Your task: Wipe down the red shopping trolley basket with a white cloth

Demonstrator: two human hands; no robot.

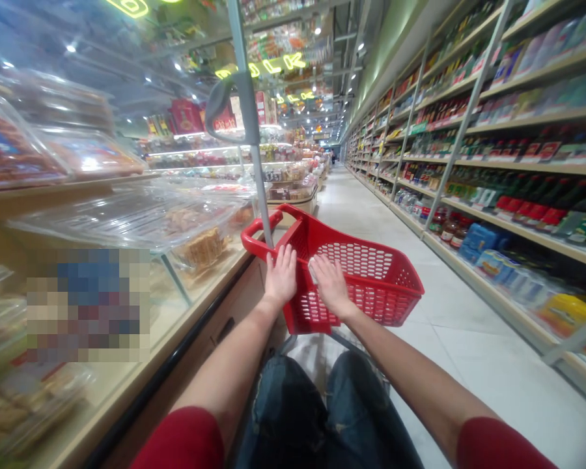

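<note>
A red plastic shopping cart (pixel 366 280) with perforated sides stands in front of my knees, its handle (pixel 258 236) at the far left end. My left hand (pixel 282 272) lies on the cart's near left edge, just below the handle, with its fingers stretched forward. Over the basket's near rim, my right hand (pixel 331 281) presses down on a small white cloth or tissue (pixel 313 268). Only a sliver of that white piece shows beside the fingers; the rest is hidden under the hand.
On the left runs a display counter with plastic-covered food (pixel 200 244) and a grey post with a handle-like loop (pixel 232 111). Tall shelves of bottles and packets (pixel 517 163) line the right. A pale tiled aisle (pixel 336 189) stretches ahead between them.
</note>
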